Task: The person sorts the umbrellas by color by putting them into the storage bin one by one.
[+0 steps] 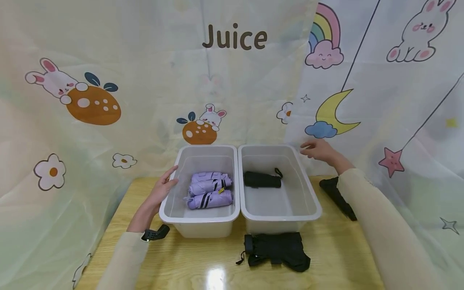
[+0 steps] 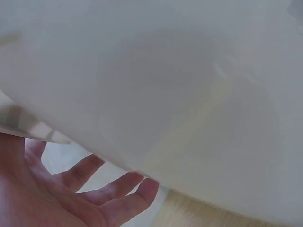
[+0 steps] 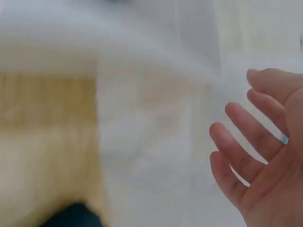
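My left hand [image 1: 164,188] rests at the left side of the left bin [image 1: 199,220], its fingertips touching the outside near the rim; the left wrist view shows those fingers [image 2: 128,201] loosely spread against the white plastic. Three folded purple umbrellas [image 1: 210,199] lie in that bin. To its right, the second bin [image 1: 280,218] holds one folded black umbrella [image 1: 262,179] with a wrist loop. My right hand [image 1: 319,150] hovers beside that bin's back right corner, holding nothing; in the right wrist view its fingers [image 3: 246,142] are relaxed and apart.
In front of the right bin, a loosely folded black umbrella [image 1: 277,250] lies on the wooden table [image 1: 195,257]. Another black folded item [image 1: 337,197] lies right of the bins, partly behind my right sleeve. A printed curtain [image 1: 152,80] hangs behind the table.
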Demonstrator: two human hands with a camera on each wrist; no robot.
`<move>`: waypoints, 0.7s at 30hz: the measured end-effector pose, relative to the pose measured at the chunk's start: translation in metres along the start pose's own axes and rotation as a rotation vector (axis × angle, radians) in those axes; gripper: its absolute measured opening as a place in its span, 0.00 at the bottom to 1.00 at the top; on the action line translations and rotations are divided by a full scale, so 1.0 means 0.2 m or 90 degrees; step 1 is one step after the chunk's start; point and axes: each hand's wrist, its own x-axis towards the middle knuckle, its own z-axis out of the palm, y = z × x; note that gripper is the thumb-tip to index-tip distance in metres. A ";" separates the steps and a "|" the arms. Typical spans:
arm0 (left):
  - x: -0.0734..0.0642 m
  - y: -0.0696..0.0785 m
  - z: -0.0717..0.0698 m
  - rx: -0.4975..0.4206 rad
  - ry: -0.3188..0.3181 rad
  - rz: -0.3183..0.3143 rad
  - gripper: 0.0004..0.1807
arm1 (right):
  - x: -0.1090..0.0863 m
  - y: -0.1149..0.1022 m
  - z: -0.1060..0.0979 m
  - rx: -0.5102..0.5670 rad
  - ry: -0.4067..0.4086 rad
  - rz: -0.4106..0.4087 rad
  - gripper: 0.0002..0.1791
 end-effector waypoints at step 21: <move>0.02 -0.05 -0.02 -0.011 0.003 0.018 0.31 | -0.36 0.79 0.13 0.032 0.044 0.146 0.53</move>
